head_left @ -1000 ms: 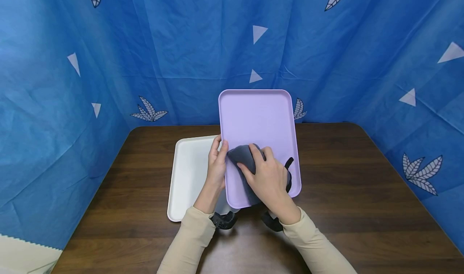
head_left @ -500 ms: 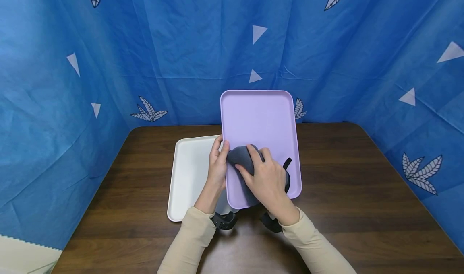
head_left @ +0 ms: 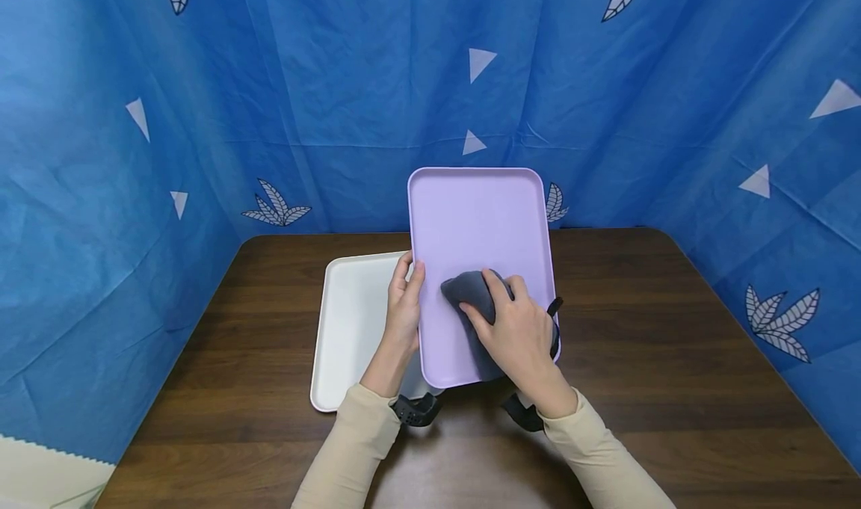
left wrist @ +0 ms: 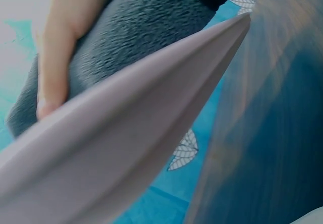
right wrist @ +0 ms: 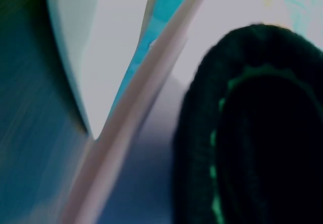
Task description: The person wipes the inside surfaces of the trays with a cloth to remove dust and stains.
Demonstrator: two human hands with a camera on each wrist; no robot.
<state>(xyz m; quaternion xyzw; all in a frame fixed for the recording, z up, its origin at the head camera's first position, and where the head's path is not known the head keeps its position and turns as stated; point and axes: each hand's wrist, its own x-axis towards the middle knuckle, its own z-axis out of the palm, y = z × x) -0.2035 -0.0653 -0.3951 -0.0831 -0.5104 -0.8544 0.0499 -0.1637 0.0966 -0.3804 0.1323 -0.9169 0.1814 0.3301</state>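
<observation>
My left hand (head_left: 403, 307) grips the left rim of a lavender tray (head_left: 477, 217), thumb on the inner side. The tray is tilted up, its inner face toward me. My right hand (head_left: 514, 331) clutches a grey cloth (head_left: 467, 291) against the tray's lower right part. In the left wrist view the cloth (left wrist: 141, 37) looks plush, with black edging at one end, behind the tray's outer side (left wrist: 136, 118). Up close in the right wrist view, the black edging (right wrist: 197, 143) forms a loop beside the tray rim (right wrist: 146, 98).
A white tray (head_left: 350, 322) lies on the dark wooden table (head_left: 639, 359), left of and partly behind the lavender one. A blue patterned curtain (head_left: 350, 105) surrounds the table at the back and sides.
My right hand has slid the grey cloth rightward across the lavender tray, after a slight shift left. My left hand and the tray have barely moved.
</observation>
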